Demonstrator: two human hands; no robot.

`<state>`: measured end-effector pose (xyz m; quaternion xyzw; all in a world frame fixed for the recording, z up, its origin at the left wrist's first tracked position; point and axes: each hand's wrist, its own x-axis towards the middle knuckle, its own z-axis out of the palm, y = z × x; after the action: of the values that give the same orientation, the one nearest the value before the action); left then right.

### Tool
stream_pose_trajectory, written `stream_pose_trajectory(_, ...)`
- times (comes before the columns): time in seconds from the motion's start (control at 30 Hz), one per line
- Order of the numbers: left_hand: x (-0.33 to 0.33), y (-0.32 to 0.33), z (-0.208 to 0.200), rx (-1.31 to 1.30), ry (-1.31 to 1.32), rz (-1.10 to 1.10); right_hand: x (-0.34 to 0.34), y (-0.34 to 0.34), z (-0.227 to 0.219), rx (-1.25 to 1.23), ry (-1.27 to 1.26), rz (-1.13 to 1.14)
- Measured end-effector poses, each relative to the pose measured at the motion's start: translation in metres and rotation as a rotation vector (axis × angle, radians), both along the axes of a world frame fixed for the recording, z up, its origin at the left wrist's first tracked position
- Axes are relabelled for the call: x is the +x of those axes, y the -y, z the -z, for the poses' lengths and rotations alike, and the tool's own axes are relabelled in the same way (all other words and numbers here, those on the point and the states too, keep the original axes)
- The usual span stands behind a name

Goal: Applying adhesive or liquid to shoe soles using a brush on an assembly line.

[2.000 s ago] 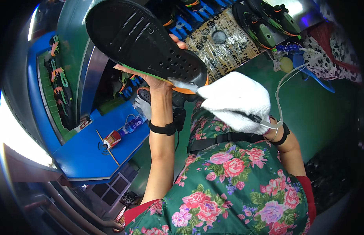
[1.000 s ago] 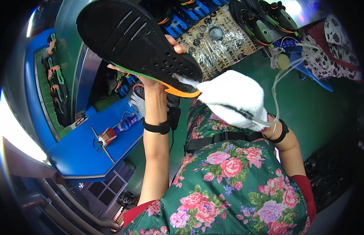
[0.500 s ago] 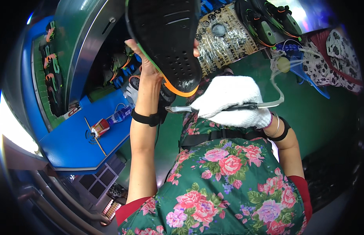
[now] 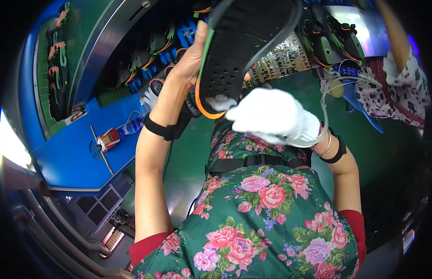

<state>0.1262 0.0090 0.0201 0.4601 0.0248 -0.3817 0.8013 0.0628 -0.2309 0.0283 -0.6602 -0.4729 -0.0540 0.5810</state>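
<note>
Up in the middle of the view is a black shoe sole (image 4: 246, 37) with small holes at the heel and a green and orange rim. My bare left hand (image 4: 192, 58) is closed around it, thumb on the left edge and fingertips showing at the right. My right hand (image 4: 272, 114), in a white knitted glove, is closed on a tube-fed brush (image 4: 220, 102). Its blurred tip lies over the sole's heel end; the glove hides the handle. A clear tube (image 4: 325, 116) runs back from that hand.
At the left, a blue table (image 4: 62, 162) holds a plastic bottle (image 4: 132, 124) and a red packet (image 4: 108, 138). Black shoes (image 4: 330, 35) stand at the upper right near a tape-wrapped surface (image 4: 283, 58). Another person's arm (image 4: 395, 32) enters at the upper right.
The sole has moved right and tilted, its heel end now pointing lower left. My right hand has brought the brush tip up onto the heel. Another person's arm has appeared at the upper right.
</note>
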Motion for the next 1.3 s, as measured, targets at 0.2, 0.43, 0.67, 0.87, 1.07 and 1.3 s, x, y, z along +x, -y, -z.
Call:
stream_pose_trajectory(0.2,-0.003,-0.012,0.005,0.069,-0.048,-0.030,0.023,-0.001,-0.013,-0.045,-0.073,-0.157)
stream_pose_trajectory(0.43,-0.034,-0.003,0.023,-0.322,-0.325,-0.294,0.023,0.011,-0.027,0.170,-0.774,0.053)
stream_pose_trajectory(0.67,-0.085,0.028,0.027,-0.201,-0.199,-0.615,0.039,0.005,-0.043,-0.115,-0.391,0.239)
stream_pose_trajectory(0.87,-0.113,0.013,0.042,-0.722,-0.299,-0.561,0.026,0.001,-0.055,-0.131,-0.210,0.182)
stream_pose_trajectory(1.07,-0.096,0.024,-0.017,-0.985,-0.302,-0.506,0.021,-0.003,-0.056,-0.042,-0.153,0.311)
stream_pose_trajectory(1.3,-0.100,0.047,0.004,-0.733,-0.172,-0.649,0.028,-0.004,-0.076,-0.113,-0.005,0.304)
